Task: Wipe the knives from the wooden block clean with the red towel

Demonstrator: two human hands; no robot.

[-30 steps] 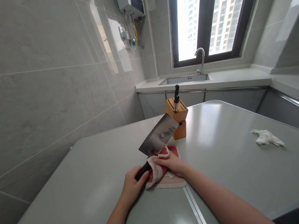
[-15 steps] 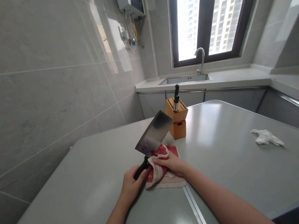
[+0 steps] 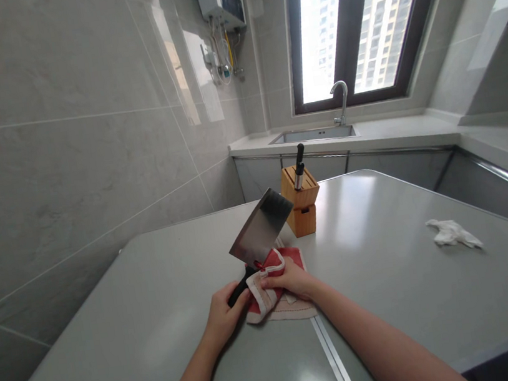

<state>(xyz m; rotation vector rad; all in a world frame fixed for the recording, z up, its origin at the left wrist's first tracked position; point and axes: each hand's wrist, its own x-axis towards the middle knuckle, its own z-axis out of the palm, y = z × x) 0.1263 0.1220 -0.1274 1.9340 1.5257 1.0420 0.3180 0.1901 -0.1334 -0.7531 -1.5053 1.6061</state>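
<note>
1. One cleaver (image 3: 260, 227) is in view. The left hand (image 3: 224, 311) is wrapped around its black handle, fingers closed tight on it, and the broad blade tilts up and away from the person, above the table.
2. One red and white cloth (image 3: 275, 288) lies bunched on the table (image 3: 388, 272), directly under the cleaver's heel. The right hand (image 3: 290, 279) presses down on it, with the fingers pinching a fold of the cloth right beside the lower corner of the blade.
3. One wooden knife block (image 3: 301, 201) stands just beyond the blade tip, close to it but apart. One dark-handled knife (image 3: 299, 166) sticks up out of its top.
4. One crumpled white tissue (image 3: 453, 233) lies well apart on the right side of the table.
5. One sink (image 3: 312, 135) with one curved tap (image 3: 341, 100) sits in the counter under the window, beyond the table's far edge.
6. The table's left edge runs near the tiled wall. The hands work near the middle of the surface, and a metal seam runs from the cloth back toward the person.
7. Bare tabletop spreads to the left of the left hand and, more widely, to the right between the cloth and the tissue.
</note>
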